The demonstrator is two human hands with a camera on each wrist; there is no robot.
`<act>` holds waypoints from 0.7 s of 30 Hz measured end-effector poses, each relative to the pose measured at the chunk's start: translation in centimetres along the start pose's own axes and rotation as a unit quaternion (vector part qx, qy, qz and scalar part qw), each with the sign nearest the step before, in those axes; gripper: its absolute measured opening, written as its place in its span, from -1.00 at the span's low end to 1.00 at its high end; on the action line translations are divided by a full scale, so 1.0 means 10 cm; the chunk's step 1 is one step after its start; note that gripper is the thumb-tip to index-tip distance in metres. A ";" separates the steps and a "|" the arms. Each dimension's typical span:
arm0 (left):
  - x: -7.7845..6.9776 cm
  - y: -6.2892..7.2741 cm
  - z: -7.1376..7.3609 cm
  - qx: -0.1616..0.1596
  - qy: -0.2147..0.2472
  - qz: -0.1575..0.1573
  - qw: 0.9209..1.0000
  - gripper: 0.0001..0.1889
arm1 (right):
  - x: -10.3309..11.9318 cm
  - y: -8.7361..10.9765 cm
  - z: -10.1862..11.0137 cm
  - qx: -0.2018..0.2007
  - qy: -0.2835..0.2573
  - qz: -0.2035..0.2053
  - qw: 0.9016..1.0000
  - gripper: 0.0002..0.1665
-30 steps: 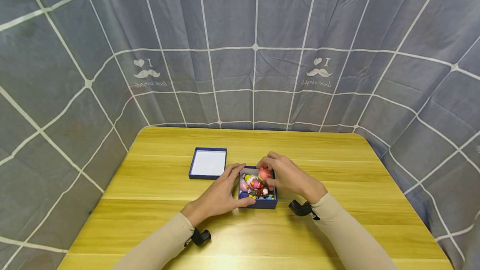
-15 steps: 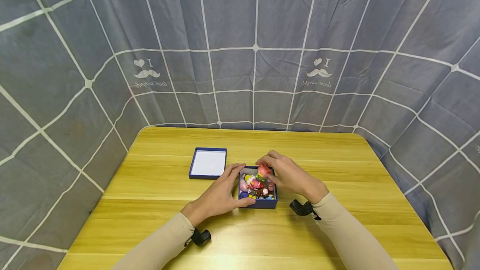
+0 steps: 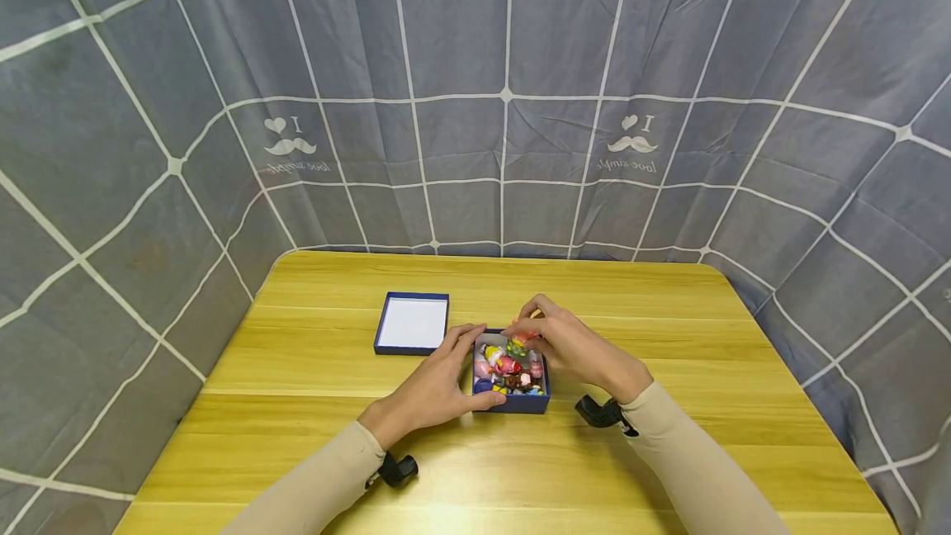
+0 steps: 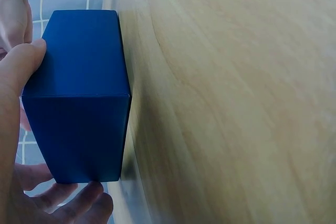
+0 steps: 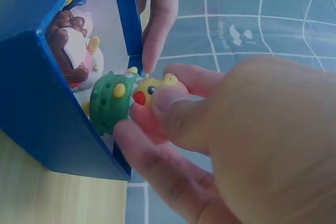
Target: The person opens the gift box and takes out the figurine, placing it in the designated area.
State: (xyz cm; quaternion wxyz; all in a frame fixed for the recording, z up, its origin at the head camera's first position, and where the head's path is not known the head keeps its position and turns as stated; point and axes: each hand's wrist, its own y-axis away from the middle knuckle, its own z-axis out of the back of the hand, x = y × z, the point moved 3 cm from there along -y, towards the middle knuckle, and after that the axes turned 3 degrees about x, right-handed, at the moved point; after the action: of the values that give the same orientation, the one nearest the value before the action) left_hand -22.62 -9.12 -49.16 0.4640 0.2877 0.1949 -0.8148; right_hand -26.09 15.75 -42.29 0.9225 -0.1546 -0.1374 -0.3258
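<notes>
A dark blue open box [image 3: 523, 405] sits on the table with several small toy figures inside. My left hand [image 3: 438, 382] grips it from the left, thumb on the near wall and fingertips around the other side; the left wrist view shows two plain outer walls [image 4: 79, 135]. Between thumb and fingers my right hand [image 3: 579, 353] pinches a toy figurine [image 5: 111, 98] with a yellow face, red cheek, pinkish-red top and green lower body. It lies tilted at the box's opening, green end toward the inside. A brown figure [image 5: 62, 40] with a white front lies deeper in the box.
A shallow blue lid [image 3: 412, 324] with a white inside lies to the left behind the box. The wooden table [image 3: 357, 271] is backed by a grey checked cloth [image 3: 461, 139] hanging on the sides and rear.
My right hand has lifted and turned the figurine, so its green part now shows over the box. The left hand and the lid have stayed put.
</notes>
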 end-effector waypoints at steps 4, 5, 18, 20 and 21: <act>0.00 0.00 0.00 0.000 0.003 -0.001 1.000 0.24 | -0.01 0.01 0.00 0.004 -0.006 -0.006 1.000 -0.63; -0.01 0.00 0.00 0.000 0.004 -0.001 1.000 0.24 | -0.01 0.02 0.01 0.005 -0.008 -0.008 1.000 -0.63; -0.01 0.00 -0.01 0.000 0.005 -0.003 1.000 0.25 | -0.01 0.05 0.06 0.002 -0.033 -0.031 0.999 -0.60; -0.01 0.00 -0.01 0.000 0.005 -0.003 1.000 0.25 | -0.01 0.05 0.07 0.001 -0.036 -0.037 0.999 -0.60; -0.01 0.00 -0.01 0.000 0.005 -0.003 1.000 0.25 | -0.01 0.06 0.08 0.001 -0.037 -0.038 0.999 -0.60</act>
State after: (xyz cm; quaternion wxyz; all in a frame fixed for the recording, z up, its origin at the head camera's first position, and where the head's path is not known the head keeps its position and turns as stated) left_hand -22.56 -9.03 -49.17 0.4607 0.2910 0.1984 -0.8147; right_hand -25.91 16.49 -41.73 0.9039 -0.1604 -0.1777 -0.3546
